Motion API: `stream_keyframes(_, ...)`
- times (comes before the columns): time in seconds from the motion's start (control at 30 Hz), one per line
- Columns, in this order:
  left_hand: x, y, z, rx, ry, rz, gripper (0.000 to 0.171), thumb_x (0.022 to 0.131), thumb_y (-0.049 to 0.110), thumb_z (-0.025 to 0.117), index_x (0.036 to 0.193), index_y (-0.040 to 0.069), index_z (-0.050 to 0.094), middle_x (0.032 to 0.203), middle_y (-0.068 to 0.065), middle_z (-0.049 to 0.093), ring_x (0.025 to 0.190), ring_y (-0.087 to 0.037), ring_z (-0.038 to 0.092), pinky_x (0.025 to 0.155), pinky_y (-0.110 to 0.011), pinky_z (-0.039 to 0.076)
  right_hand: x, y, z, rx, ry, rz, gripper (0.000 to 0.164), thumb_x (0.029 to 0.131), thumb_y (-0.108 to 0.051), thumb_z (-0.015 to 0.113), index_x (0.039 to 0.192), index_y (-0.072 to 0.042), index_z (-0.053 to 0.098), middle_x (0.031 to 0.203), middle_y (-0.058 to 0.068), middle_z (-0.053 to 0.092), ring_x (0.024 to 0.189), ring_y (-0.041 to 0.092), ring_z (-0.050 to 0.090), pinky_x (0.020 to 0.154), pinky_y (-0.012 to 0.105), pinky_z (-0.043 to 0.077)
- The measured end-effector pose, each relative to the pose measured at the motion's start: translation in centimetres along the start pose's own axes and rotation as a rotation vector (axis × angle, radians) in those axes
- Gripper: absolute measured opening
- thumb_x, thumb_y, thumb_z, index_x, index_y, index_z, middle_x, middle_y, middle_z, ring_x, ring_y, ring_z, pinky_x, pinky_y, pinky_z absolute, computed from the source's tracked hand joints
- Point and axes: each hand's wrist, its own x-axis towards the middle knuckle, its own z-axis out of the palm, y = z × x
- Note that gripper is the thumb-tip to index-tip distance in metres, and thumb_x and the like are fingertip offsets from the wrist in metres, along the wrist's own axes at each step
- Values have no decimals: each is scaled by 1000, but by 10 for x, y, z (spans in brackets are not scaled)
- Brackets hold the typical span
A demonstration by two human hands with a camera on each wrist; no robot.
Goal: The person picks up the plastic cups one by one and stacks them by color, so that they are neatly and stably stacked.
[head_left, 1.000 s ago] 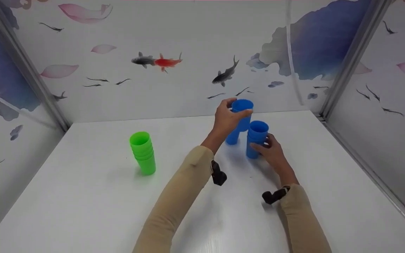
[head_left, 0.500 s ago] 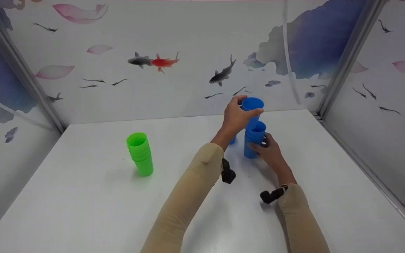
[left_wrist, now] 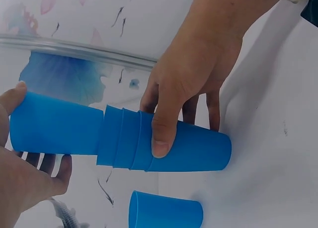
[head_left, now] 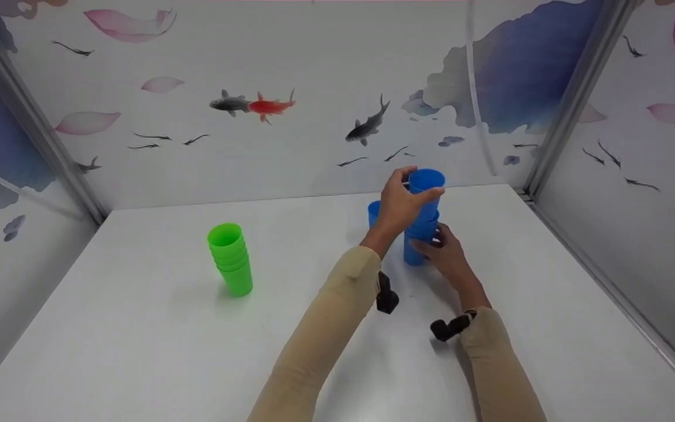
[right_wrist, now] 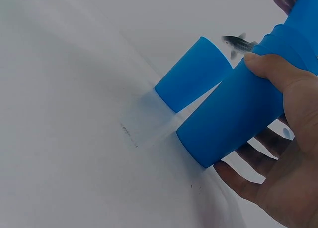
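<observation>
My left hand point(head_left: 401, 205) grips a blue plastic cup point(left_wrist: 54, 123) near its rim, fingers on one side and thumb on the other. That cup's lower end sits in the mouth of a stack of nested blue cups point(left_wrist: 124, 138). Around the stack's side my right hand point(head_left: 449, 252) curls, thumb in front, holding it upright on the table. A separate blue cup point(right_wrist: 194, 74) stands beside the stack; in the head view the left hand and wrist partly hide it.
A leaning-looking stack of nested green cups point(head_left: 235, 264) stands on the white table point(head_left: 138, 351), left of the arms. White panels point(head_left: 290, 152) printed with fish and petals enclose the back and sides. Both wrists carry small black cameras.
My left hand has carried its blue cup rightward over the stack, then lowered it into the top. The right hand keeps holding the stack; the separate cup shows again left of it.
</observation>
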Motion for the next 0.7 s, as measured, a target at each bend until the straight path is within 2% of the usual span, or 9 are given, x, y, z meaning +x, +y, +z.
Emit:
stream_keyframes(0.2,-2,-8,2,2,-39,-9,72,90,38,74,150,15,42,153,-10,48,142,-27,48,115,-46,43,0,1,0,-5,-7,-16,103,87,-59,68,161,-15,11,164,17,27,150,38,33,120,53,34)
stream_keyframes(0.43,-2,-19,1,-3,-67,-4,75,91,40,73,152,16,38,152,-8,50,143,-24,45,116,-45,43,-1,2,0,-5,-9,-48,101,89,-56,68,161,-13,11,163,19,28,149,38,35,119,52,36)
stream_keyframes(0.57,2,-31,-5,-22,-44,1,72,92,44,71,151,16,40,151,-8,51,142,-25,47,114,-44,45,-1,3,1,-10,12,-33,100,89,-56,69,160,-14,13,163,19,29,149,38,34,119,53,36)
stream_keyframes(0.7,7,-44,-13,-36,12,15,66,94,42,69,148,15,43,148,-9,53,138,-26,49,113,-43,46,-1,3,2,3,19,-20,97,89,-53,70,160,-16,15,164,18,28,149,38,34,119,54,35)
